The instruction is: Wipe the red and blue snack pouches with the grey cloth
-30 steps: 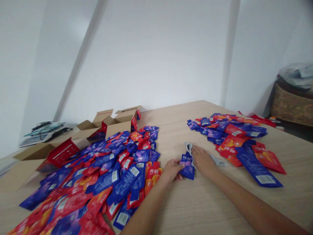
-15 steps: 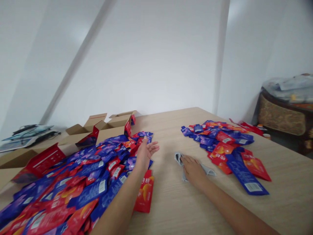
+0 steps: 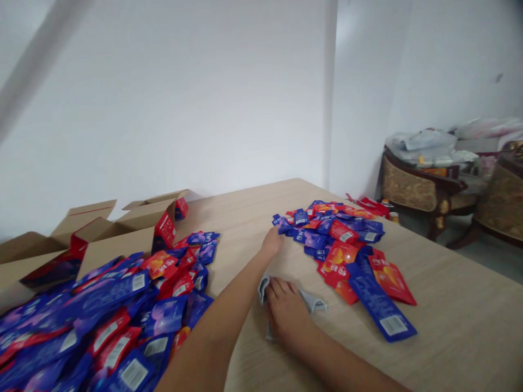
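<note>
My left hand (image 3: 273, 242) reaches across to the near left end of the right-hand pile of red and blue pouches (image 3: 339, 223). It is against a small blue-purple pouch (image 3: 283, 224); its fingers are mostly hidden and blurred, so whether they grip it does not show. Closer to me, my right hand (image 3: 289, 311) presses down on a crumpled grey cloth (image 3: 314, 301), fingers curled over it. One long blue pouch (image 3: 379, 302) with a barcode label lies at the front of that pile, beside a red pouch (image 3: 393, 277).
A larger heap of red and blue pouches (image 3: 163, 310) covers the left side. Behind it stand open cardboard boxes (image 3: 122, 239). Beyond the table's (image 3: 457, 305) right edge is a patterned armchair (image 3: 408, 182) loaded with plastic bags. A white wall (image 3: 229, 98) rises behind.
My left hand has moved from the left heap across to the right-hand pile. My right hand stays on the cloth. The view has turned right.
</note>
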Motion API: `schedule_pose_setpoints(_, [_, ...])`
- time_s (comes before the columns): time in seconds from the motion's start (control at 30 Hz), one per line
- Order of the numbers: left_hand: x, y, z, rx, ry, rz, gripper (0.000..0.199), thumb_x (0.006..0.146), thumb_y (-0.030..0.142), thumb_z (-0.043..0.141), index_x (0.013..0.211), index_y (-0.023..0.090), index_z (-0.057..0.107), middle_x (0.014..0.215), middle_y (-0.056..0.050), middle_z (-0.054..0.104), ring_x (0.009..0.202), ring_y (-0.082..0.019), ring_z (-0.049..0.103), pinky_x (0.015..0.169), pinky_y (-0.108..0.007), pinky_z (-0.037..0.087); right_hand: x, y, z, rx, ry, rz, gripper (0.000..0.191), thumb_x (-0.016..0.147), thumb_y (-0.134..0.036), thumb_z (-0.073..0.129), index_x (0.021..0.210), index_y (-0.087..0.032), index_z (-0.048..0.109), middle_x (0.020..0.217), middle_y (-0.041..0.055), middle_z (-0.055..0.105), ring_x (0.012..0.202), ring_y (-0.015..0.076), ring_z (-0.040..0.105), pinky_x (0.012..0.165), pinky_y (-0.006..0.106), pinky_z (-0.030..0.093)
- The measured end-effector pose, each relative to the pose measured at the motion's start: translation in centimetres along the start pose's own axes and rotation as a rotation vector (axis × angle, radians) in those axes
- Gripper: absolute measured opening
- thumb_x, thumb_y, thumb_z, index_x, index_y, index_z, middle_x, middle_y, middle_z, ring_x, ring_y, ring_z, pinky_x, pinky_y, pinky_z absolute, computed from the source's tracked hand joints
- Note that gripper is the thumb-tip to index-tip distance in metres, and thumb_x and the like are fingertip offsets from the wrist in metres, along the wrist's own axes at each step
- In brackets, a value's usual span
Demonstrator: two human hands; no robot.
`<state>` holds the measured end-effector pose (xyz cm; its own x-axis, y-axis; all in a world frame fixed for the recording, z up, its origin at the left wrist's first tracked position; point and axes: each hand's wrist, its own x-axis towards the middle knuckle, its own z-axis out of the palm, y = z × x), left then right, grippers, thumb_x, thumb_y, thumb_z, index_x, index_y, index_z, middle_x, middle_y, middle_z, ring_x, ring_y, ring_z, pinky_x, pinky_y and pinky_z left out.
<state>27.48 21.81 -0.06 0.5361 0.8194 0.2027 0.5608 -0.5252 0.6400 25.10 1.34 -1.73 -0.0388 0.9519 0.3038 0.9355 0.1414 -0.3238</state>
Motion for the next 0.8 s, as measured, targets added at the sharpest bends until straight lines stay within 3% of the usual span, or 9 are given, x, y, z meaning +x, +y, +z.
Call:
schedule_pose_setpoints(0.13, [2.7,0.9,1.5,0.195,-0.071,0.058,0.052,0.082,0.008,0.049,0.133,0.014,0.043,0.138,-0.017,0.043,0.126,-0.026,0.042,0.104,-0.039,0.032,0.3,0.1,-0.4,0.008,-0.023,-0.012,0.043,0.085,-0.024,0.045,0.126,-0.012,0.051,0.131,0.0139,0.051,0.122,0.0267,0.04,0.102,0.042,0.028])
schedule_pose_setpoints(0.23, [3.3,1.2,1.7,0.315,-0.106,0.079,0.042,0.086,0.006,0.041,0.125,0.015,0.051,0.131,-0.018,0.051,0.12,-0.027,0.048,0.101,-0.042,0.035,0.3,0.0,-0.8,0.029,-0.029,-0.037,0.042,0.088,-0.024,0.041,0.128,-0.015,0.05,0.13,0.012,0.052,0.121,0.0257,0.041,0.101,0.042,0.029])
schedule_pose_setpoints(0.4, [1.3,0.5,-0.7,0.467,-0.13,0.071,0.032,0.089,0.011,0.039,0.108,0.013,0.064,0.106,-0.02,0.065,0.108,-0.029,0.058,0.095,-0.045,0.04,0.4,0.2,-0.8,0.098,-0.005,-0.012,0.044,0.082,-0.016,0.046,0.126,-0.015,0.051,0.129,0.0117,0.053,0.118,0.0252,0.044,0.098,0.041,0.033])
schedule_pose_setpoints(0.5, [-1.8,-0.7,-3.3,0.507,-0.13,0.077,0.034,0.086,0.01,0.043,0.111,0.016,0.064,0.107,-0.017,0.067,0.105,-0.027,0.06,0.095,-0.04,0.041,0.5,1.3,-0.7,0.21,0.068,0.024,0.042,0.078,-0.008,0.042,0.115,-0.017,0.058,0.115,0.0106,0.06,0.109,0.0227,0.05,0.094,0.039,0.038])
schedule_pose_setpoints(0.6, [-6.3,-2.0,-5.6,0.485,-0.147,0.105,0.038,0.081,0.006,0.045,0.109,0.022,0.067,0.113,-0.009,0.066,0.107,-0.021,0.06,0.096,-0.03,0.041,0.6,2.7,-0.8,0.395,0.32,0.05,0.039,0.079,-0.006,0.036,0.108,-0.017,0.06,0.106,0.0094,0.061,0.103,0.02,0.052,0.093,0.036,0.041])
schedule_pose_setpoints(0.7, [-12.1,-2.6,-6.6,0.402,-0.167,0.148,0.045,0.076,0.002,0.042,0.106,0.023,0.068,0.111,-0.004,0.068,0.103,-0.016,0.061,0.093,-0.023,0.042,0.2,3.0,-0.6,0.434,0.52,0.013,0.04,0.082,-0.01,0.034,0.117,-0.017,0.054,0.115,0.0111,0.057,0.111,0.0211,0.047,0.099,0.041,0.038])
schedule_pose_setpoints(0.8, [-18.1,-2.4,-6.7,0.297,-0.159,0.162,0.047,0.073,0.0,0.038,0.102,0.019,0.07,0.105,-0.007,0.07,0.098,-0.018,0.064,0.089,-0.024,0.044,-0.8,1.3,0.1,0.308,0.372,-0.101,0.044,0.085,-0.011,0.031,0.124,-0.014,0.05,0.125,0.0122,0.053,0.119,0.0208,0.043,0.103,0.042,0.034])
